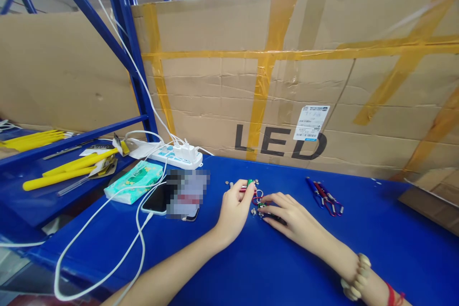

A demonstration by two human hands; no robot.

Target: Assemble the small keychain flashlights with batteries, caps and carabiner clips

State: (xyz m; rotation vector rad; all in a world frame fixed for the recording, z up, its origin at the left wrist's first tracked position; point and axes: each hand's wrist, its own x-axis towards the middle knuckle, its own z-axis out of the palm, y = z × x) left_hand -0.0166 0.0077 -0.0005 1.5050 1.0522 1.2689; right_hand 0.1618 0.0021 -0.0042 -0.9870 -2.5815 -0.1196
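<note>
Cardboard box [287, 81] marked LED stands along the rear of the blue worktop [251, 267]. My left hand [233, 213]: grip pinched, thumb and forefinger closed on a small red-and-green keyring piece [248, 185] at mid-worktop. My right hand [292, 220], just beside it: grip slack, fingers flat on a dark keyring piece [275, 219]. Spare clips [324, 197] lie near, to the right.

The cardboard box [287, 81] standing along the far edge of the table [251, 267] bears the black letters "LED". Its white shipping label [311, 123] carries print too small to read.
</note>
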